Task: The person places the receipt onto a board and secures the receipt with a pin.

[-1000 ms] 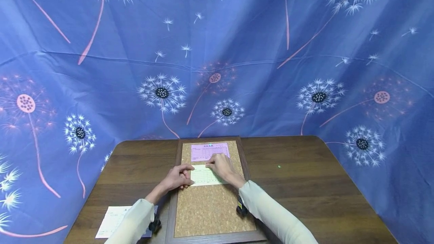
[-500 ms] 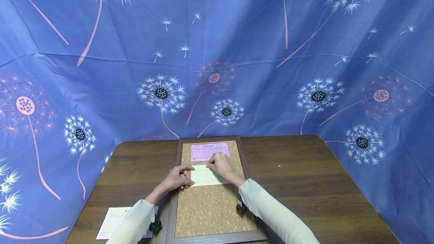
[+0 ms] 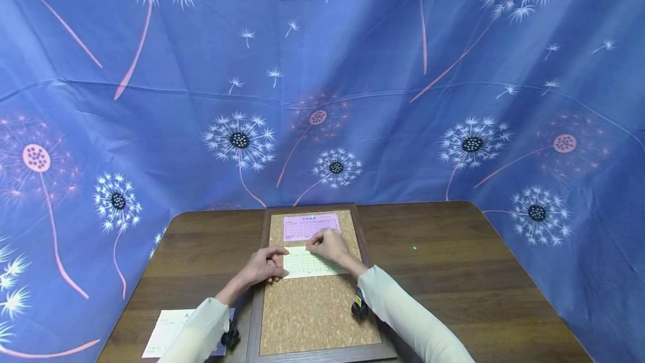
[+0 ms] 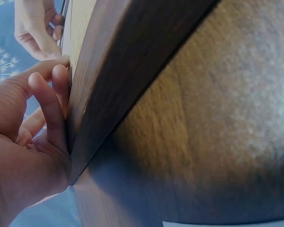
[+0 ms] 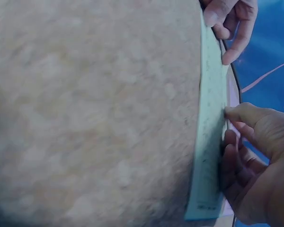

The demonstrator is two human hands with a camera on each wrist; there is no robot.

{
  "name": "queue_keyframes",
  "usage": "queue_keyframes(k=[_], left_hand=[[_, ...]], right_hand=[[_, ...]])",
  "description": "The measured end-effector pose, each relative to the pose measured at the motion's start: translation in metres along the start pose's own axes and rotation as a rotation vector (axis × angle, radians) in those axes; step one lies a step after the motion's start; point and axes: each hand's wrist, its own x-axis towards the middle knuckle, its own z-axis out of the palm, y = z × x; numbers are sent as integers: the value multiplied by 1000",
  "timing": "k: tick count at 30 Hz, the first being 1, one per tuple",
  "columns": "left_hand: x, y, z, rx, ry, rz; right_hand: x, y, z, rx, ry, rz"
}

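A pale yellow-green printed slip (image 3: 302,263) lies across the cork board (image 3: 322,312), just below a purple slip (image 3: 297,228). My left hand (image 3: 262,266) presses the yellow-green slip's left end, forefinger at the upper corner and thumb at the lower one. In the left wrist view the hand's other fingers rest by the wooden frame (image 4: 99,61). My right hand (image 3: 330,245) has thumb and forefinger pinched together at the slip's top edge. Whatever small thing sits between those fingertips is hidden. The right wrist view shows both hands along the slip (image 5: 210,123).
White slips (image 3: 166,332) lie on the wooden table (image 3: 453,279) at lower left, partly under the left sleeve. A small green dot (image 3: 312,216) marks the purple slip's top edge; another green dot (image 3: 415,247) is on the table right of the board. A blue dandelion-print cloth (image 3: 383,128) hangs behind.
Both hands stay in place on the yellow-green slip. The right wrist and forearm shift very slightly; the slips and board stay where they were.
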Motion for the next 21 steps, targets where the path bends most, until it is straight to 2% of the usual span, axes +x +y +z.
queue_keyframes(k=[7,13,18,21], left_hand=[[0,-2,-1,-11,-16,2],[0,1,1,-4,-14,-10],[0,2,1,8,-6,-24],[0,3,1,17,-2,-25]], right_hand=[[1,-8,-5,34,-25,44],[-6,-8,-3,4,2,62],[-10,-1,-1,-26,-11,-18],[-13,4,-1,-56,-27,-107]])
